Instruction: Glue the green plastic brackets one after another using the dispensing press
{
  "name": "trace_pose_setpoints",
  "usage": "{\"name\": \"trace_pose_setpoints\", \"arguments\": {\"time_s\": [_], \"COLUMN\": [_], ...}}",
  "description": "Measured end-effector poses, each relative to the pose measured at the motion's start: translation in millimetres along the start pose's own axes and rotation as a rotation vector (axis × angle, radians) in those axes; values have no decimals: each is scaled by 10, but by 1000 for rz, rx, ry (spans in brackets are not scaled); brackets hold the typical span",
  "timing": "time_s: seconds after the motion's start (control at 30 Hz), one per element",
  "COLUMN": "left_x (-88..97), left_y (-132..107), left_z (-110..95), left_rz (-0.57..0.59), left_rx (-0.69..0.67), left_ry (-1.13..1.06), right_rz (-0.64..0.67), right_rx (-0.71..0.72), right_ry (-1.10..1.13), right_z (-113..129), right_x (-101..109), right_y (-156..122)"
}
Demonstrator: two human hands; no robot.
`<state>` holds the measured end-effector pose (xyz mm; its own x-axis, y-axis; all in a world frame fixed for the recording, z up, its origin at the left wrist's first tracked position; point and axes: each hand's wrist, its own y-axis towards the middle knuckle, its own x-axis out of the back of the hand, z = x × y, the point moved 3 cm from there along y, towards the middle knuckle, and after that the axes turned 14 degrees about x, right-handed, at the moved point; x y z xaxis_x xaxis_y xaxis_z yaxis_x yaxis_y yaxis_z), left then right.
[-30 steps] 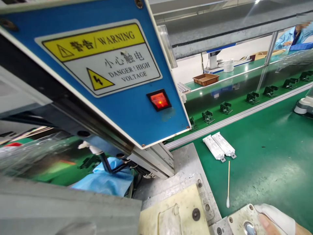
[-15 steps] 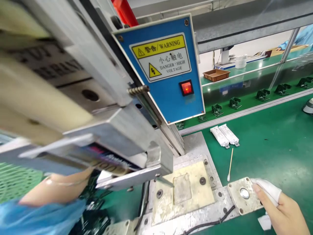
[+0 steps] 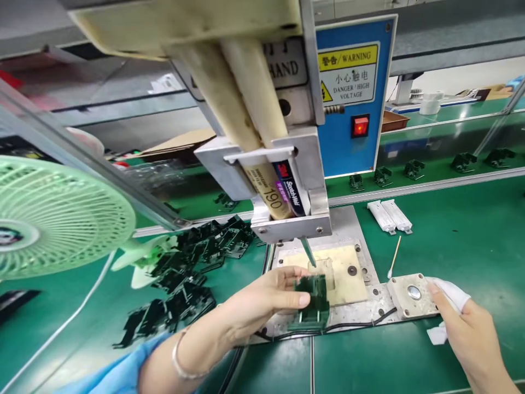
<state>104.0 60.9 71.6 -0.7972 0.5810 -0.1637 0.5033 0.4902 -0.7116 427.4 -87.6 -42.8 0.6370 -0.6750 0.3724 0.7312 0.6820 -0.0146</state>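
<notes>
My left hand (image 3: 262,300) grips a dark green plastic part (image 3: 310,298) and holds it over the cream fixture plate (image 3: 348,282), just below the dispenser needle (image 3: 307,251). Above the needle, a glue cartridge (image 3: 279,191) sits in a metal bracket of the dispensing machine. My right hand (image 3: 465,328) rests beside the metal push-button plate (image 3: 412,295), its thumb near the plate's right edge. Its fingers are curled around a white cloth (image 3: 449,298).
A pile of dark green parts (image 3: 192,262) lies left of the machine, next to a pale green fan (image 3: 53,219). A cotton swab (image 3: 394,258) and two white tubes (image 3: 389,216) lie on the green mat. More parts ride the conveyor (image 3: 459,161) behind. The blue warning panel (image 3: 350,93) shows a lit red switch.
The view swung left and down, revealing the fan and parts pile. My left hand came in from the left with a green part, up to the fixture. My right hand stays by the button.
</notes>
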Motion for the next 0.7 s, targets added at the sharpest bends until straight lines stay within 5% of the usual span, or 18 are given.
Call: {"name": "trace_pose_setpoints", "arguments": {"time_s": [0.2, 0.43, 0.57, 0.7], "left_x": [13, -1, 236, 652], "left_y": [254, 333, 76, -373], "left_z": [-192, -89, -35, 183], "left_rz": [-141, -262, -577, -998], "left_rx": [-301, -404, -444, -404], "left_ry": [214, 405, 658, 553], "right_rz": [-9, -13, 11, 61], "right_rx": [21, -44, -66, 55], "right_ry": [37, 53, 61, 14], "right_z": [76, 23, 23, 207], "right_x": [-21, -33, -33, -79], "right_y": [-16, -13, -3, -28]}}
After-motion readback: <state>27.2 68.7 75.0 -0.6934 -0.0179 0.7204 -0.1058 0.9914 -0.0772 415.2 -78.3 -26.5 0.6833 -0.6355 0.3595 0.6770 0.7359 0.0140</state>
